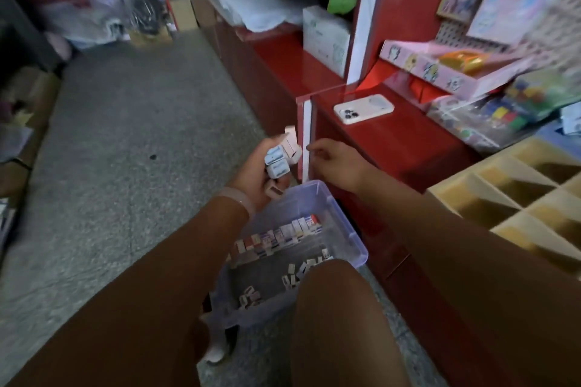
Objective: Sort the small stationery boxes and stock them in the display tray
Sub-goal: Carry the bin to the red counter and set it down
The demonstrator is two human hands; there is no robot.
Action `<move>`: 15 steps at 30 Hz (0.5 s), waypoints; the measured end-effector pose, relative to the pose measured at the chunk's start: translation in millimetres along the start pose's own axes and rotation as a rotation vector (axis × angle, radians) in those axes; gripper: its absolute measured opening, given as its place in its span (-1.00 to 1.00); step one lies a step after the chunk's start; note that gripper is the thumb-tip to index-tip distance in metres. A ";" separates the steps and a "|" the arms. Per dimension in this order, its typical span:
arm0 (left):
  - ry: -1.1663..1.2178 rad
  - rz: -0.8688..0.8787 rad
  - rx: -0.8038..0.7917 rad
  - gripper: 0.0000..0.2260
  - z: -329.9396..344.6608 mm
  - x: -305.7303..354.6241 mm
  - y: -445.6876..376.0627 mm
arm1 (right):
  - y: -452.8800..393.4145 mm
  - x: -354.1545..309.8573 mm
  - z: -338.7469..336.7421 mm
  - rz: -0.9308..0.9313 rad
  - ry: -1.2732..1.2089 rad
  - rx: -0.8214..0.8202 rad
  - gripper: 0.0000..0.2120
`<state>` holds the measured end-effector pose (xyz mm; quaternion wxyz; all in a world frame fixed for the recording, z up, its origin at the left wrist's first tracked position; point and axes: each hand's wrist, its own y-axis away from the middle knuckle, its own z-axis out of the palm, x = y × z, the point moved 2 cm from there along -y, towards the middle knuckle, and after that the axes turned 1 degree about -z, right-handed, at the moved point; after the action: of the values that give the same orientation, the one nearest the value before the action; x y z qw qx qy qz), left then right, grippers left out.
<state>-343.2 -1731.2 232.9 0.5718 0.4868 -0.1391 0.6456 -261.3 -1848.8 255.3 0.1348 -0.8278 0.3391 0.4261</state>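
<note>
A person looks down at their own two bare arms, reaching forward over a grey speckled floor (pixel 125 141). The left hand (pixel 257 171) is curled around a cluster of small stationery boxes (pixel 281 155), pale blue and pink, holding them up above a clear plastic bin (pixel 342 223). A pale wristband (pixel 239 199) sits on the left wrist. The right hand (pixel 336 163) hovers just beside the held boxes, fingers loosely bent and gripping nothing, its fingertips pointing toward the cluster.

The bin rests low between the arms, beside the person's knee (pixel 333 308). Inside, a row of small boxes (pixel 279 237) stands on edge along the far wall, and more lie scattered loose on its bottom.

To the right is a red counter (pixel 393 141) with a white phone (pixel 363 108) lying face down on it. At the far right edge sits a tan display tray (pixel 515 195) divided into angled compartments. Blurred toy packages fill the shelves behind it.
</note>
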 end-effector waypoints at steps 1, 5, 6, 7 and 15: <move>-0.007 -0.002 -0.003 -0.66 9.6 4.3 7.8 | 5.4 -7.2 -9.7 -0.008 -0.012 0.023 -0.68; -0.080 0.060 -0.060 -0.80 56.1 17.4 37.8 | 29.3 -29.7 -49.0 -0.051 -0.173 0.135 -0.69; -0.090 0.075 -0.067 -0.78 65.2 19.2 41.9 | 35.1 -34.1 -58.7 -0.080 -0.203 0.157 -0.69; -0.097 0.080 -0.080 -0.77 74.5 19.7 45.8 | 41.0 -38.0 -68.2 -0.123 -0.210 0.179 -0.69; -0.123 0.015 -0.181 -0.80 146.7 -7.4 41.3 | 82.8 -23.7 -126.7 -0.289 0.091 0.232 -0.63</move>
<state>-311.4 -1856.4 314.1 0.5989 0.4708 -0.2351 0.6036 -249.2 -1963.8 355.7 0.2736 -0.8654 0.2692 0.3223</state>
